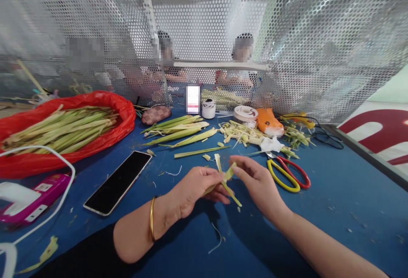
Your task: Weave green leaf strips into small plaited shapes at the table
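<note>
Just above the blue table, my left hand [208, 182] pinches a small bundle of pale green leaf strips [232, 193] whose ends stick out past the fingertips. Thumb and forefinger of my right hand [255, 178] grip a flat strip end [230, 171] of the same bundle. Close behind the hands lies a single leaf stalk [201, 152]. Beyond it is a row of long green leaves [180, 133]. To the right of my right hand rest scissors [288, 174] with one yellow and one red handle.
A red plastic bag [126, 114] full of leaves stands at left, with a phone [117, 182] and a purple power strip [52, 191] nearby. Leaf scraps [239, 133], a tape roll [245, 113] and an orange packet [269, 120] lie at back right. A perforated metal screen [207, 18] separates two people opposite.
</note>
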Tool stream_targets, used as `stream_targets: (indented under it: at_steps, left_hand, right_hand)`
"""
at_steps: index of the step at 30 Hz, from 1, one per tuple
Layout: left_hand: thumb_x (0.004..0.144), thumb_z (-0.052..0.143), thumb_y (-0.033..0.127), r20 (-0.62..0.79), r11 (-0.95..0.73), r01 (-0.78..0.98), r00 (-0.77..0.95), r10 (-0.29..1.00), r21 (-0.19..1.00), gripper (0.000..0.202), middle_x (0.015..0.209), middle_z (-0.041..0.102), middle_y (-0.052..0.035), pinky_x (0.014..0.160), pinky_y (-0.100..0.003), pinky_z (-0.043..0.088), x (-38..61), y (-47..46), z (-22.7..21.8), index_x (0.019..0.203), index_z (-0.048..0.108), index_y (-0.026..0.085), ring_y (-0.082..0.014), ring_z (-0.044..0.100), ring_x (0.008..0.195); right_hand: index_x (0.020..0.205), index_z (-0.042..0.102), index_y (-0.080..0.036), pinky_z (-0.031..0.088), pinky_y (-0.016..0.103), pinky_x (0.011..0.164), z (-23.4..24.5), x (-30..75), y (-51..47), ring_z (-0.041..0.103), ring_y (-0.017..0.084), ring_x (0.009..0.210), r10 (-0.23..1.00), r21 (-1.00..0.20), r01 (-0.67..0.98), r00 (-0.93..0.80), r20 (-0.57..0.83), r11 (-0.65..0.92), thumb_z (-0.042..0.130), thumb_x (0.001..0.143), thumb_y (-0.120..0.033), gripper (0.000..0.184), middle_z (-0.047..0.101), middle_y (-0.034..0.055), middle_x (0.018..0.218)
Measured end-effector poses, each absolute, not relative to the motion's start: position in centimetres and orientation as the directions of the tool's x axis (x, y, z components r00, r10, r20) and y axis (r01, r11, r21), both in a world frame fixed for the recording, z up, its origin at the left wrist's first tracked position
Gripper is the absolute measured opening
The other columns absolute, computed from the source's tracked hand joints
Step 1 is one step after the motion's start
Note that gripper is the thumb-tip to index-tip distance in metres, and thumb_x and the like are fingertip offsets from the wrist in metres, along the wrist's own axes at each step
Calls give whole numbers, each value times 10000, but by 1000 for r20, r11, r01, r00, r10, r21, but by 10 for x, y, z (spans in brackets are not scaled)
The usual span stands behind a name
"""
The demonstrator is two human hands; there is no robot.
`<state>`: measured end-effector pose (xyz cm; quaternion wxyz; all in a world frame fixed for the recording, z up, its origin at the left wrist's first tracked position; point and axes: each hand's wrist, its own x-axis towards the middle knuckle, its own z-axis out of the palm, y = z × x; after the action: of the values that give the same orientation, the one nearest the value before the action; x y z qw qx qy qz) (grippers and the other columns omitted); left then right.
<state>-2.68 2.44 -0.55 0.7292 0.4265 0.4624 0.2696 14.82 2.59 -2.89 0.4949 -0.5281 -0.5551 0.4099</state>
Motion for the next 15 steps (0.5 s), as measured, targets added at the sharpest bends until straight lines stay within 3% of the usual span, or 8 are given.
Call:
stream_targets:
  at_steps: [3, 6, 8, 11, 15]
  left_hand:
    - [771, 651, 431, -384, 437, -51, 393, 835, 898, 333, 822, 728, -112, 728, -309, 513, -28, 27, -5, 867, 675, 113, -165, 677, 653]
    - [703, 735, 338, -338, 380, -54, 357, 871, 923, 269, 791, 716, -73, 750, -306, 514, -30, 30, -6, 847, 679, 118, -154, 667, 657]
    - [670, 765, 295, -326, 367, -67, 333, 885, 928, 250, 736, 697, -44, 750, -313, 520, -29, 31, -7, 826, 677, 121, -151, 658, 651]
    - [658, 775, 256, -311, 350, -93, 291, 905, 932, 222, 696, 680, -23, 722, -295, 521, -27, 30, -7, 809, 682, 122, -136, 636, 639]
    - [660, 766, 190, -312, 346, -129, 230, 922, 929, 190, 665, 674, -11, 676, -262, 515, -22, 27, -8, 819, 693, 116, -117, 615, 609]
  right_hand:
    - [744, 665, -194, 418, 309, 666, -24, 152, 24, 568, 185, 703, 977, -928, 339, 84, 196, 156, 608, 808, -446, 266, 662, 31, 724]
    - [559, 610, -186, 344, 283, 535, -22, 150, 17, 489, 151, 555, 987, -923, 369, -150, 60, 112, 554, 836, -505, 427, 565, 7, 534]
    - [542, 614, -185, 320, 273, 511, -23, 146, 13, 468, 140, 526, 966, -927, 366, -258, -18, 81, 588, 812, -496, 413, 556, 0, 513]
    - [527, 584, -192, 330, 269, 527, -24, 138, 9, 471, 137, 535, 958, -933, 359, -277, -78, 28, 569, 819, -464, 399, 564, 4, 530]
    - [512, 436, -205, 289, 260, 512, -22, 133, 4, 392, 123, 530, 952, -909, 408, -304, -40, 92, 499, 840, -386, 380, 458, -22, 523]
